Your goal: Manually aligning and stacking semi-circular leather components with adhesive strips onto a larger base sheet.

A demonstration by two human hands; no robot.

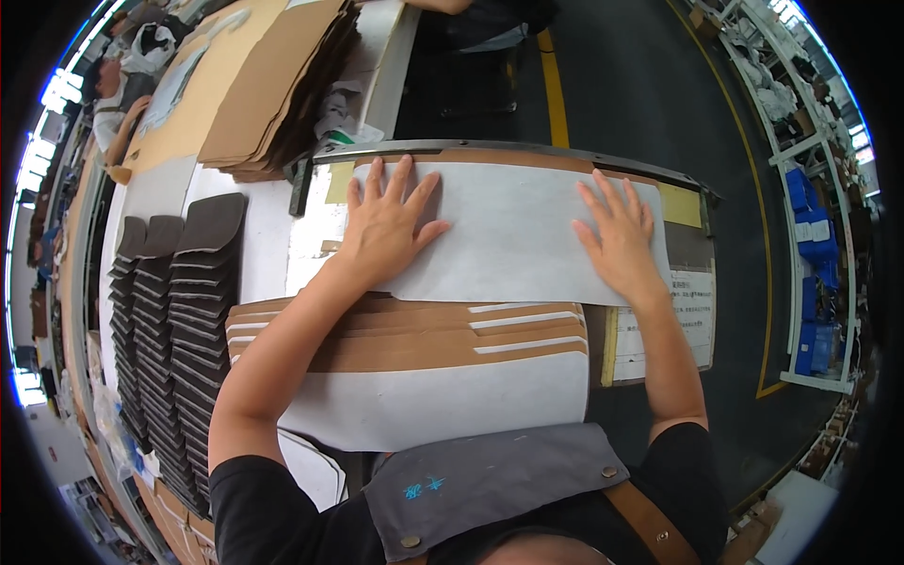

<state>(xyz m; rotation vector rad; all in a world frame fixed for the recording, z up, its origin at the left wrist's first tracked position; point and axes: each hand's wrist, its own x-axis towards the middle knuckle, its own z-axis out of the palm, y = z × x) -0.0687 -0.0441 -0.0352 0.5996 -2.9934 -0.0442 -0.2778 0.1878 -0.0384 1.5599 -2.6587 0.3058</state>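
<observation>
The left hand [388, 221] lies on the left end of a white sheet [508, 235], fingers fanned apart and pointing to the far side, the thumb stretched out to the right. Its fingertips reach the sheet's far edge. The right hand [620, 235] is spread as well, on the right end of the sheet, with its fingers pointing far and slightly left and its thumb angled left. Both hands are palm down and neither grips anything; how hard they press, I cannot tell. A wide stretch of bare sheet lies between them.

The left forearm slants from the near left toward the far right, its elbow bent outward, passing over the left part of a layered stack of brown and white sheets [405, 339]. The right forearm runs from the near right to the far side, leaning left, over a printed paper [683, 325].

The white sheet lies crosswise, just beyond the layered stack. A strip of brown material [518, 158] shows along its far edge, and a metal bar [527, 148] runs just past that. To the left, dark grey pads [202, 282] stand in three overlapping rows; beyond them, at the far left, is a pile of brown sheets [268, 94].
</observation>
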